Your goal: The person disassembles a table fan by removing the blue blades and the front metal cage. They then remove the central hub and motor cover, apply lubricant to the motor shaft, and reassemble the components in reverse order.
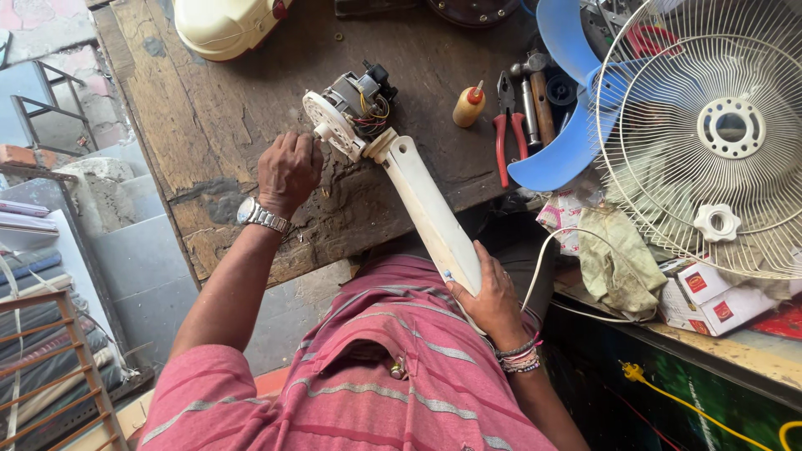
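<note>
A: Left hand (288, 171) is curled at the front of the fan motor (357, 107), fingertips pinched on the small white shaft end beside the round white faceplate (327, 124). Whether a tool sits in that pinch, cannot tell.

B: Right hand (491, 294)?

A: Wrapped around the lower end of the cream stand neck (430, 209), bracing it against the lap. Motor end rests on the worn wooden workbench (209, 125).

B: Step in hand?

A: Judged: working at the motor's front fitting while the neck is held steady. Next move likely calls for a firm brace from the right and a fine turning grip from the left.

B: Condition of the motor?

A: Housing off, windings and yellow, red and black leads exposed, tilted on its side. Blue fan blade (560, 125), wire guard (710, 125) and red-handled pliers (506, 125) lie well apart, to the right.
</note>
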